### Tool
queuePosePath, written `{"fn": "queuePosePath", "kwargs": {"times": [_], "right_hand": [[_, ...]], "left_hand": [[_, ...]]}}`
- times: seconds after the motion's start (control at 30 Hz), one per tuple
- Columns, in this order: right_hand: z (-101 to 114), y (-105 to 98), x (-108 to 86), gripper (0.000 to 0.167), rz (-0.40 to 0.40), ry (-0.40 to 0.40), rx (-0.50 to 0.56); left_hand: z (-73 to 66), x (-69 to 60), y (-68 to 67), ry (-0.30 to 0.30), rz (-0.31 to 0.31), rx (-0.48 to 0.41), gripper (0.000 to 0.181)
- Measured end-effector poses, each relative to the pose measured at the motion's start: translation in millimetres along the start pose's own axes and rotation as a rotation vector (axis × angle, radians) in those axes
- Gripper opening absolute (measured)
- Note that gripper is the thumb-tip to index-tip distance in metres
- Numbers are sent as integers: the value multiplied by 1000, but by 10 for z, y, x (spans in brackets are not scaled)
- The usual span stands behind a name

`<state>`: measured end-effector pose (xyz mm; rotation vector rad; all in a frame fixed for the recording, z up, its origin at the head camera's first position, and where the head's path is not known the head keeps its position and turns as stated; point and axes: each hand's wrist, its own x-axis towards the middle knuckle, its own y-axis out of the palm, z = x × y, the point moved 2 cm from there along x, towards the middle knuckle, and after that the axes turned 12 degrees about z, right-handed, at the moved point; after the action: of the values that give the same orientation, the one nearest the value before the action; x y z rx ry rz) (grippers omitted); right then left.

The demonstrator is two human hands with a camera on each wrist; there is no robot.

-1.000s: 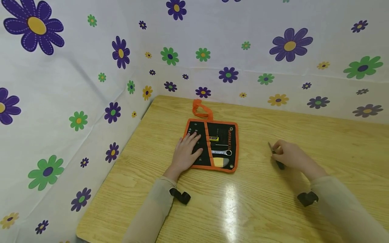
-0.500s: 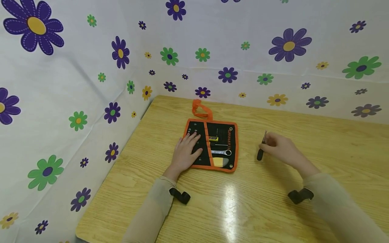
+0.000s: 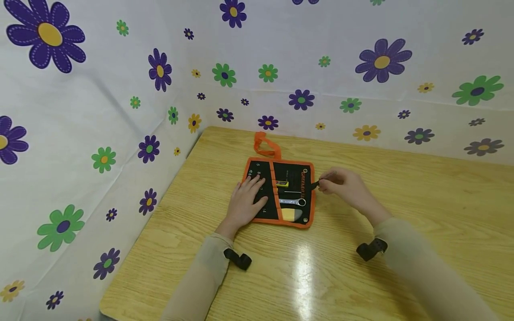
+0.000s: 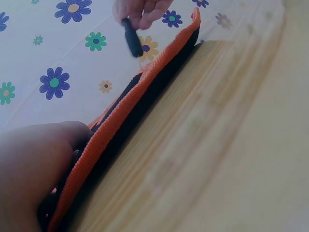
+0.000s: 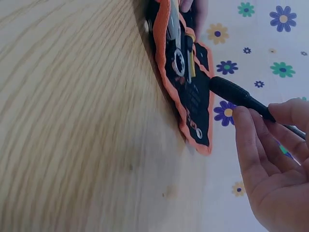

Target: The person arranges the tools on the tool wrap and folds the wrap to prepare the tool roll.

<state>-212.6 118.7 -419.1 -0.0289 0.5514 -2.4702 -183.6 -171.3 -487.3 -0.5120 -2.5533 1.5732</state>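
My left hand point(image 3: 246, 200) rests flat on the left flap of a black tool pouch point(image 3: 312, 207) with orange edging. Between thumb and fingers, my right hand point(image 3: 341, 185) pinches a small screwdriver point(image 5: 231, 91) by its thin shaft. Its black handle points toward the pouch, at the right edge in the head view; the left wrist view shows it raised above the pouch. In the pouch's slots sit a ring-ended wrench point(image 3: 292, 202), a yellow-and-grey tool point(image 3: 291, 214), a thin metal rod point(image 3: 292, 192) and a small yellow item point(image 3: 282, 183). The left palm hides part of the printed numbers.
The pouch lies on a wooden table point(image 3: 361, 276). An orange strap point(image 3: 267, 145) extends from its far edge. A flower-printed sheet point(image 3: 257, 44) hangs behind the table and along its left side. Black wrist-worn devices sit on both sleeves.
My right hand has moved left to the pouch's right edge, and the screwdriver has turned so its handle points left. The left hand has stayed in place.
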Motion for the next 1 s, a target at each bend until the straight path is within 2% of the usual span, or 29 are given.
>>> {"fn": "queuePosePath", "kwargs": {"times": [0.33, 0.53, 0.63, 0.83, 1.0], "right_hand": [[-12, 226, 388, 36, 14, 9, 247], [-14, 311, 574, 36, 9, 7, 307], [-31, 339, 645, 33, -7, 27, 283], [-83, 371, 734, 30, -11, 64, 149], [-96, 389, 777, 31, 12, 73, 224]], "left_hand": [[15, 7, 4, 1, 2, 7, 57], [22, 9, 10, 11, -4, 23, 57], [19, 8, 6, 15, -3, 16, 57], [10, 8, -2, 15, 1, 10, 57], [12, 8, -5, 8, 3, 13, 57]]}}
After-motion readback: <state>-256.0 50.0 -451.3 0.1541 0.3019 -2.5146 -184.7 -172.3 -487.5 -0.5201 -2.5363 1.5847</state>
